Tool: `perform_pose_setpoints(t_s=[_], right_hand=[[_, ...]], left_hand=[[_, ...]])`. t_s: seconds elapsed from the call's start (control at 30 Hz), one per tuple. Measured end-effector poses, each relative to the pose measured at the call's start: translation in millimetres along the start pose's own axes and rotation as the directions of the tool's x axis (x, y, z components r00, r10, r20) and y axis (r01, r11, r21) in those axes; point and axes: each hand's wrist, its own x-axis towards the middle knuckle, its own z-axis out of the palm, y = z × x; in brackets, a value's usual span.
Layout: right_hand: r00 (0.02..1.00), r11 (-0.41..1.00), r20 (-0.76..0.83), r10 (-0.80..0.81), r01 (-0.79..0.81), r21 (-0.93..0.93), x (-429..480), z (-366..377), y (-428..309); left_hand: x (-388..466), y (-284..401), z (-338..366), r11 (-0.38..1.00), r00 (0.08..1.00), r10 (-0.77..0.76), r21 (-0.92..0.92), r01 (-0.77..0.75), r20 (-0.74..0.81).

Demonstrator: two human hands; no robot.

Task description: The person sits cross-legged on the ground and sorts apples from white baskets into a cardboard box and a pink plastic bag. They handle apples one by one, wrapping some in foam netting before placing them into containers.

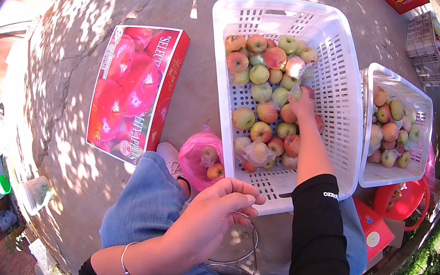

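A large white plastic crate [298, 7] stands before me with many red and green apples [275, 58] in it, some in clear plastic wrap. My right hand [302, 103] reaches into the crate and touches apples near its right side; whether its fingers are closed on one cannot be told. Over the crate's near edge hangs my left hand [231, 203], its fingers loosely curled, with no object visible in it. Left of the crate, a pink plastic bag [192, 154] holds several apples. A printed red apple carton [135, 90] lies on the ground further left.
A smaller white crate [426, 125] of apples stands right of the large one. Below it are a red bucket [403, 207] and a red box [372, 230]. Stacked crates [423, 61] stand at the upper right. A white bucket [34, 194] is at the lower left.
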Motion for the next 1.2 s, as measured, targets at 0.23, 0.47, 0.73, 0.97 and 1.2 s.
perform_pose_setpoints(t_s=[0.23,0.47,0.73,0.97,1.2], right_hand=[[0.966,0.981,-0.228,-0.121,0.151,0.121,-18.5,4.6,5.9],[0.76,0.273,0.545,-0.355,-0.473,0.838,-124.8,-116.7,-57.0],[0.709,0.283,0.019,-0.705,0.257,0.924,-310.9,-225.9,-85.7],[0.645,0.033,-0.074,-0.761,0.153,0.988,-343.2,-226.8,-84.5],[0.692,-0.147,0.033,-0.721,-0.2,0.969,-332.3,-215.7,-97.7]], left_hand=[[8.6,3.1,-2.3,0.999,0.999,0.027,-0.018,-0.027,-0.026],[20.1,0.1,-6.6,0.982,0.983,0.179,-0.047,-0.18,-0.039],[28.5,-10.3,-3.0,0.989,0.729,0.145,-0.113,-0.094,0.669],[4.1,-21.9,5.3,0.944,0.6,0.308,-0.156,-0.292,0.739],[9.8,-19.1,12.1,0.771,0.552,0.548,-0.122,-0.625,0.628]])
